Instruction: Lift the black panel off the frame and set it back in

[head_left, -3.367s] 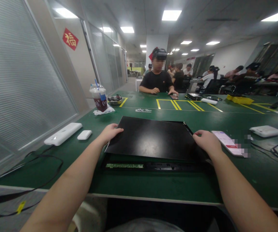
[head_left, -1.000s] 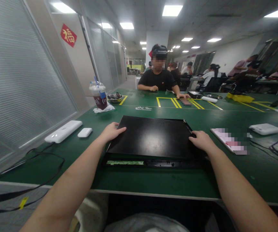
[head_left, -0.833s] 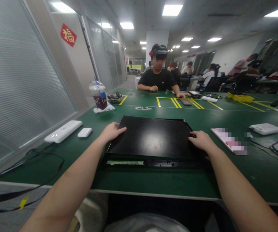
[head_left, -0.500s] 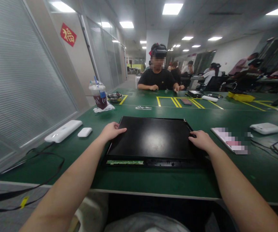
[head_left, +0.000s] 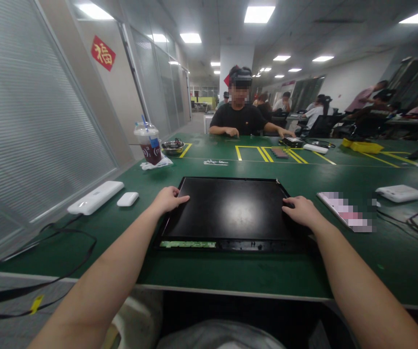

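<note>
A flat black LCD screen panel (head_left: 227,208) lies face up in a black plastic frame (head_left: 267,245) on the green table. At its left edge, my left hand (head_left: 170,199) grips the side, thumb on top and fingers mostly hidden over the edge. Around the opposite edge my right hand (head_left: 299,209) is closed, its thumb reaching over the top. Along the near side of the frame, a strip of green circuit board (head_left: 187,244) shows beside bare black plastic.
A drink cup (head_left: 150,145) and a metal bowl (head_left: 173,146) stand at the back left. White power banks (head_left: 96,197) (head_left: 401,193), cables and a phone (head_left: 345,212) lie at the sides. Small strips (head_left: 215,162) lie beyond the screen. A co-worker (head_left: 238,116) sits opposite, one hand at a black box (head_left: 292,142).
The screen panel's far edge has shifted slightly toward me, and more of the frame's far rim shows. My hands keep their grip. The co-worker's hand has moved right to the black box.
</note>
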Demonstrator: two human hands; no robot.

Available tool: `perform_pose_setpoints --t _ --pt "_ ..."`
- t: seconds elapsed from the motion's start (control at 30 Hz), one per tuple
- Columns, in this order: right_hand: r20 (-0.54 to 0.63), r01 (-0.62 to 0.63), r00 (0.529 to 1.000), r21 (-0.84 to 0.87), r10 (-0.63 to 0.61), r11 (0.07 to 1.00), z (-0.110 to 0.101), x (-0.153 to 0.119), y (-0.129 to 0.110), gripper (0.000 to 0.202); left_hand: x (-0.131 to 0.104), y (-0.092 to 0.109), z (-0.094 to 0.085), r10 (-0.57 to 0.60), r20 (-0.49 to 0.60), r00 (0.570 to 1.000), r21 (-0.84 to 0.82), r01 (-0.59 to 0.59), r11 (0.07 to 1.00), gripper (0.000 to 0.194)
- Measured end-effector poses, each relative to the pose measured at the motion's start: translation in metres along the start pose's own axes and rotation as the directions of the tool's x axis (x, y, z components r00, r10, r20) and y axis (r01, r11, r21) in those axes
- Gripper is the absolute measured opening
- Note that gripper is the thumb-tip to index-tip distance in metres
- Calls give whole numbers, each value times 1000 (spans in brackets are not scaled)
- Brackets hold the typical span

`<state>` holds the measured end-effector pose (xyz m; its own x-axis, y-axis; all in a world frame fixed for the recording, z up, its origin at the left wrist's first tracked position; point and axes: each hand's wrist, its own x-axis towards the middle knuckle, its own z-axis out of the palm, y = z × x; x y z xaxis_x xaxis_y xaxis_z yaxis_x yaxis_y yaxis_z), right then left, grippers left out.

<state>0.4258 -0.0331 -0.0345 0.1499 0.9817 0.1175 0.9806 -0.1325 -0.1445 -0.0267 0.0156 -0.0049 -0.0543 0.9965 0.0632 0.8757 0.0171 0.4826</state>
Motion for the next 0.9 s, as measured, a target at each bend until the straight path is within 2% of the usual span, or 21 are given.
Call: perform_pose_setpoints --t 0.17,0.4,0.53,0.9 --pt "2 6 1000 -5 -6 1000 0 0 1 44 -1 1 -1 -11 14 1000 -24 11 1000 33" --pt "37 22 999 -28 -21 999 -2 1 0 45 -4 3 -2 -34 1 999 -48 34 998 34" --pt "14 24 1000 -14 -24 1000 1 1 2 45 -4 3 -2 -51 6 999 -73 51 996 37" --pt "7 7 1000 -25 -7 1000 -2 -1 -1 44 1 -3 1 -21 -6 1000 -17 21 1000 38"
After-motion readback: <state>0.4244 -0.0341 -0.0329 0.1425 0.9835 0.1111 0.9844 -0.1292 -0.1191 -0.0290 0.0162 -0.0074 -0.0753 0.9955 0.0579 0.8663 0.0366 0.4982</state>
